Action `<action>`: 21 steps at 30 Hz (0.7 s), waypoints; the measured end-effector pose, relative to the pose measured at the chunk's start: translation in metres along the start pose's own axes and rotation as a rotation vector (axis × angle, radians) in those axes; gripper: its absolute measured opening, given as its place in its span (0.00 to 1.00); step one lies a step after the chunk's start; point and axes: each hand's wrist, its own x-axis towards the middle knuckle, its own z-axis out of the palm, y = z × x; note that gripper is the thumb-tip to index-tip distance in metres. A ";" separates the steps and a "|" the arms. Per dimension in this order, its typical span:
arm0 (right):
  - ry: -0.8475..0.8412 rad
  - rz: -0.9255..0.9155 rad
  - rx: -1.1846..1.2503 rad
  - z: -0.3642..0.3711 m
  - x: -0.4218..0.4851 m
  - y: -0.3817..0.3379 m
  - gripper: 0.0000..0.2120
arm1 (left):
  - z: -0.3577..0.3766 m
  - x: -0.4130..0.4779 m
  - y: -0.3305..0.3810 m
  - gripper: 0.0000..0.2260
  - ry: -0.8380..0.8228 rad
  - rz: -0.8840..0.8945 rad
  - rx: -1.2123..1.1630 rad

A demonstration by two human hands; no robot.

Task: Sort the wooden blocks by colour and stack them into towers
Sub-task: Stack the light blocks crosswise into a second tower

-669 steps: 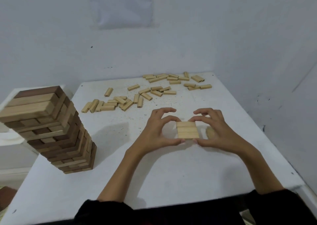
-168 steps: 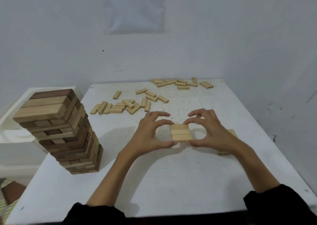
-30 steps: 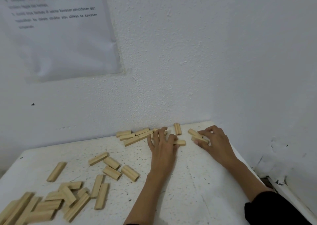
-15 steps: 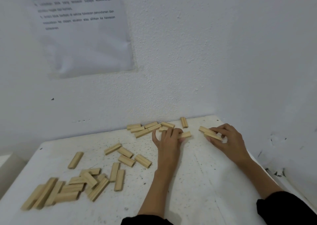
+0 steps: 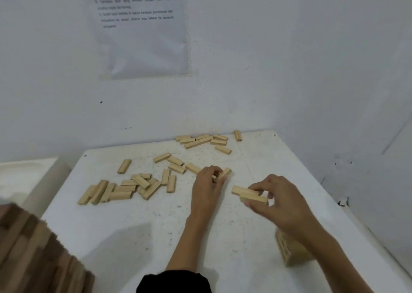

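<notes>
Above table [image 5: 133,225], two blocks [image 5: 244,191] between right fingers [image 5: 265,184], third block [image 5: 223,174] in left fingers [image 5: 211,170]

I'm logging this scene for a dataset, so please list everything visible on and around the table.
table: one, white, in the corner
far blocks: about eight, light wood, by back wall
scattered blocks: many, overlapping, light wood, left and middle
mixed tower: one, dark and light wood, near left
light tower: one, light wood, near right
notice: one, white paper, on wall
single block: one, light wood, held mid-table
paired blocks: two, light wood, held right of it
left hand: one, grips the single block
right hand: one, pinches the paired blocks
sleeve: one, black, bottom edge
</notes>
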 end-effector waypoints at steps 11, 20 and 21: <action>-0.087 0.039 -0.030 0.078 -0.074 -0.031 0.15 | -0.092 -0.084 0.011 0.06 0.017 -0.160 0.257; 0.015 -0.016 0.081 0.088 -0.081 -0.033 0.05 | -0.116 -0.126 0.026 0.26 -0.205 -0.079 0.391; 0.006 -0.005 0.094 0.087 -0.080 -0.033 0.04 | -0.120 -0.125 0.026 0.28 -0.248 -0.099 0.338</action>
